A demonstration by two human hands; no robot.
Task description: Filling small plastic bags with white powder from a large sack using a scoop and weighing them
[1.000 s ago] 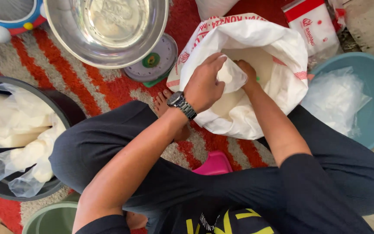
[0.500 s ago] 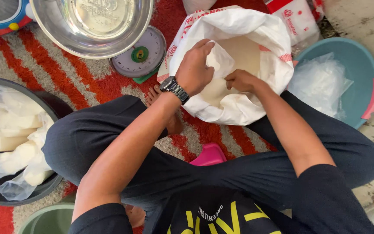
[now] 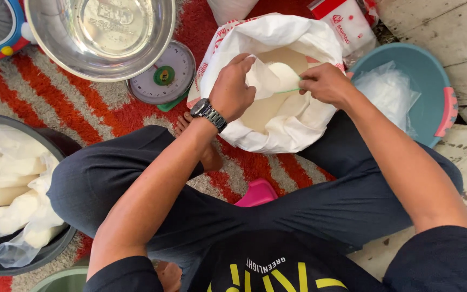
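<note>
Head view, my left hand [image 3: 232, 89] pinching a small plastic bag [image 3: 263, 81] open, my right hand [image 3: 326, 84] gripping a green-handled scoop [image 3: 283, 75] beside it, sack rim [image 3: 277, 27] ringing both, scale [image 3: 163, 75] left, blue basin [image 3: 433, 81] right.

White sack [image 3: 298, 124]; red-beige striped rug [image 3: 55, 103]; teal basin [image 3: 433, 75]; pink scoop [image 3: 256, 193].

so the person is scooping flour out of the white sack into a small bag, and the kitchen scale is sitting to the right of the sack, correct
Not quite. In the head view the kitchen scale sits to the left of the white sack, under the steel bowl. The rest stands: the left hand holds a small bag over the sack while the right hand works a scoop.
</note>
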